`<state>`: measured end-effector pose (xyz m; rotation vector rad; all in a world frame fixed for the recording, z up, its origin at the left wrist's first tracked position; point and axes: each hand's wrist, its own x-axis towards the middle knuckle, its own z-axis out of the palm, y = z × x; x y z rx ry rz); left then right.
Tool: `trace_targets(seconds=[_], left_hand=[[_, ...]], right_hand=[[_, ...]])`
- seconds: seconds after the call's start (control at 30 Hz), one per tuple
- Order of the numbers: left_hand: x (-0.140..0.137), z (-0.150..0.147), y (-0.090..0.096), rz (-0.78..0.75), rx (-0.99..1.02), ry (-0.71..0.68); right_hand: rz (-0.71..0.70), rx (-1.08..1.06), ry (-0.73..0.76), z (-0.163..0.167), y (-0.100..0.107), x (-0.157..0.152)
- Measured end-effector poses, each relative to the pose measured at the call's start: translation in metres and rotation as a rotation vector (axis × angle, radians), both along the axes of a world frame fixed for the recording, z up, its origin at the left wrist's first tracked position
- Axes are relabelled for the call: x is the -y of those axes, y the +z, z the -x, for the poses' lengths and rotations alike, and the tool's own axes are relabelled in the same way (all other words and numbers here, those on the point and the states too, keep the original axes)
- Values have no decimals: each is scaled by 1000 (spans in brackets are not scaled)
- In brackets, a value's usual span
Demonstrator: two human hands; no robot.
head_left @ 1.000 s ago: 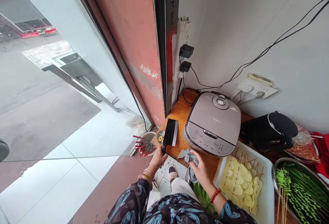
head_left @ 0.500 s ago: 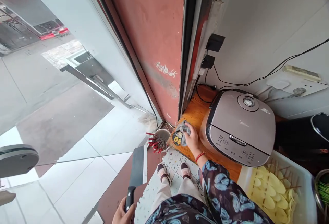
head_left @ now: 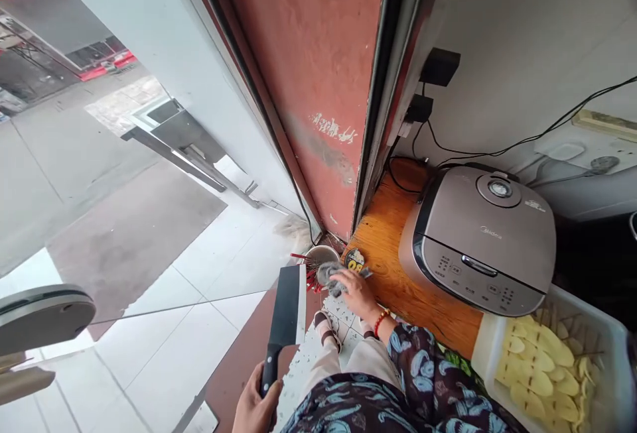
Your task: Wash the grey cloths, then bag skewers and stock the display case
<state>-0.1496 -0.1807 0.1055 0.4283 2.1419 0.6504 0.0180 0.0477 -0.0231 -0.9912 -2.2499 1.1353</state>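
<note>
My left hand [head_left: 256,400] grips the black handle of a cleaver [head_left: 288,306], its broad dark blade with a bright edge pointing up and away over the floor. A crumpled grey cloth [head_left: 330,276] is bunched under the fingers of my right hand [head_left: 357,294], at the corner of the wooden table. Just beyond the cloth stands a white bucket [head_left: 324,251] with several red-tipped skewers [head_left: 309,275], partly covered by cloth and blade. A round black sticker with yellow digits [head_left: 354,260] lies on the tabletop beside my right fingers.
On the wooden table [head_left: 385,221] sits a rice cooker [head_left: 482,241]. A white tub [head_left: 485,347] of skewered yellow slices [head_left: 540,360] is at the right. Cords [head_left: 497,152] run along the wall. A glass door [head_left: 149,234] and reddish post [head_left: 318,88] stand ahead.
My right hand has moved the cloth left, off the sticker to the table's edge near the bucket. The cleaver in my left hand has shifted slightly right and the view has turned a little.
</note>
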Motion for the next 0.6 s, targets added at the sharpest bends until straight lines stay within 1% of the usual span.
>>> trace_targets(seconds=[0.03, 0.07, 0.1, 0.17, 0.23, 0.27, 0.3, 0.37, 0.43, 0.5, 0.57, 0.6], left_hand=[[-11, -3, 1, -22, 17, -10], [-22, -6, 2, -41, 25, -29], [-35, -11, 1, -61, 29, -56], [-62, -21, -6, -99, 31, -118], [-91, -34, -20, -132, 15, -191], [-106, -41, -29, -152, -5, -234], [-120, -48, -39, -180, -35, -280], [-148, -63, -61, -248, -106, -384], [-172, -77, -81, -289, -170, -477], [-190, -89, -95, -283, -224, -520], [-203, -101, -101, -249, -265, -525], [-208, -106, -101, -229, -276, -522]], right_hand=[[44, -33, 59, -7, 3, 17], [73, -52, 71, -17, 5, 29], [91, -59, 35, -31, 7, 35], [78, -34, -149, -68, 9, 34], [38, 38, -362, -108, 10, 25], [29, 81, -433, -127, 10, 21], [32, 118, -467, -144, 10, 20], [78, 147, -473, -168, 9, 26], [170, 85, -470, -179, 8, 42], [274, -34, -500, -181, 10, 60], [342, -151, -523, -183, 15, 73], [351, -193, -529, -185, 18, 76]])
